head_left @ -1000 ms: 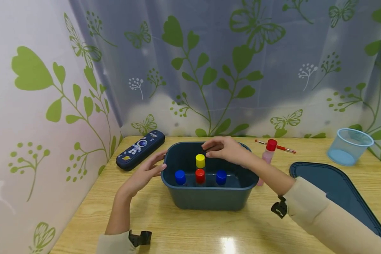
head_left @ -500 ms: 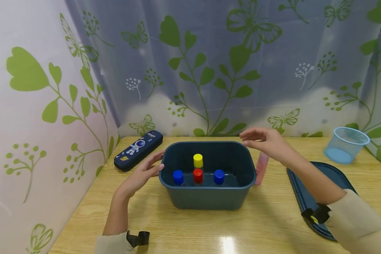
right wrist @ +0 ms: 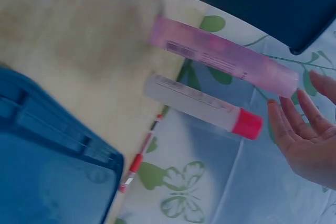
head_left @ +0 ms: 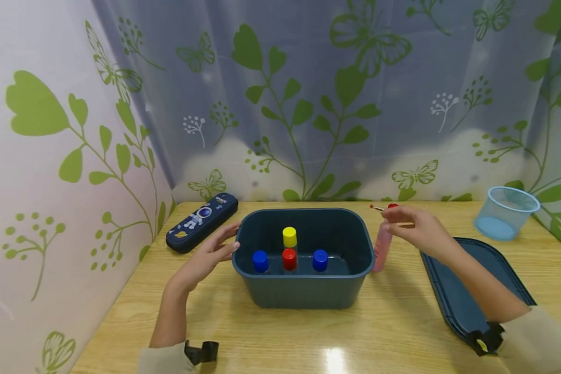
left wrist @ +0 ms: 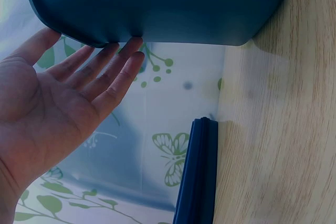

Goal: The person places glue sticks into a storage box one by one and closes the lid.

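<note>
My left hand [head_left: 209,255] rests at the left rim of a dark blue-green plastic bin [head_left: 304,292], its fingertips touching the outside. Inside the bin stand a yellow cap [head_left: 289,237], a red cap [head_left: 289,259] and two blue caps [head_left: 260,261], on containers mostly hidden by the wall. Right of the bin, my right hand [head_left: 423,232] has its thumb and fingers spread on either side of the top of an upright pink tube [right wrist: 226,56]. Beside that tube, the right wrist view shows a whitish tube [right wrist: 194,100] with a red cap.
A navy astronaut pencil case [head_left: 201,223] lies back left. A dark lid [head_left: 477,285] lies flat to the right, with a light blue mesh basket [head_left: 507,213] behind it. A red pen [right wrist: 137,161] lies near the curtain.
My right hand has moved from over the bin to the right, then down to the top of the pink tube. My left hand has stayed at the bin's rim.
</note>
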`<state>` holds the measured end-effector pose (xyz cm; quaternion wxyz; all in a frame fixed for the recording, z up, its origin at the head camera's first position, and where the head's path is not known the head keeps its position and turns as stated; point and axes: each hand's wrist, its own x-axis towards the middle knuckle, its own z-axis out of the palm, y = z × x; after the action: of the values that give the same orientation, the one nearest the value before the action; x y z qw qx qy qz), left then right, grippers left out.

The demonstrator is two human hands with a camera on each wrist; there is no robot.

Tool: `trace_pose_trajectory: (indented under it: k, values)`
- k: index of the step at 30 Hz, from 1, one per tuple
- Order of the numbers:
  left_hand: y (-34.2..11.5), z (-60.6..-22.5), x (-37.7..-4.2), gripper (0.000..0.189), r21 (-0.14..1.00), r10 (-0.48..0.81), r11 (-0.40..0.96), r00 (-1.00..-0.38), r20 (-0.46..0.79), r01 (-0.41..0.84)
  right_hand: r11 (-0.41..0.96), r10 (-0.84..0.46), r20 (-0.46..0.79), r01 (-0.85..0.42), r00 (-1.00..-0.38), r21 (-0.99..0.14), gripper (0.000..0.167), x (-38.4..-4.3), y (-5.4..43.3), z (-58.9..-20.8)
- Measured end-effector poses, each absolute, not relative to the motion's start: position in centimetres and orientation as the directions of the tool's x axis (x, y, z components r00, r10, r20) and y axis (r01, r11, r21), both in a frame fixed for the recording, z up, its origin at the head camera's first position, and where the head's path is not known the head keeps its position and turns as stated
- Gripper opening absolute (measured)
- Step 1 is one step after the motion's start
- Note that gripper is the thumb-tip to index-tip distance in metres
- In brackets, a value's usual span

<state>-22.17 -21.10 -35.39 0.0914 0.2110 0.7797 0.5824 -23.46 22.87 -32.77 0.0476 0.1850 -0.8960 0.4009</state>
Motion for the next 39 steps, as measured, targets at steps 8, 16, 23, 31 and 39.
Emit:
trace_pose_trajectory:
  k: [8, 16, 23, 31, 39]
  values:
    - [-21.1, -35.3, -22.1, 0.052, 0.946, 0.436, 0.236, -0.894, 0.101, 0.221, 0.613, -0.256, 0.242, -0.351, -0.936, -0.708, 0.039, -23.2, 23.0, -34.7]
    - [-20.9, -35.1, -21.9, 0.052, 0.948, 0.431, 0.234, -0.897, 0.097, 0.215, 0.597, -0.235, 0.272, -0.360, -0.933, -0.717, 0.036, -23.1, 22.6, -35.2]
    - [-21.0, -35.1, -21.9, 0.052, 0.949, 0.433, 0.231, -0.896, 0.099, 0.217, 0.615, -0.229, 0.278, -0.360, -0.933, -0.701, 0.035, -23.1, 22.6, -35.1]
    - [-21.0, -35.2, -22.0, 0.052, 0.948, 0.435, 0.230, -0.895, 0.101, 0.219, 0.632, -0.222, 0.250, -0.334, -0.943, -0.700, 0.040, -22.8, 22.7, -34.0]
    - [-21.0, -35.3, -22.0, 0.053, 0.947, 0.430, 0.234, -0.897, 0.101, 0.219, 0.625, -0.207, 0.253, -0.327, -0.945, -0.709, 0.044, -22.7, 22.6, -31.9]
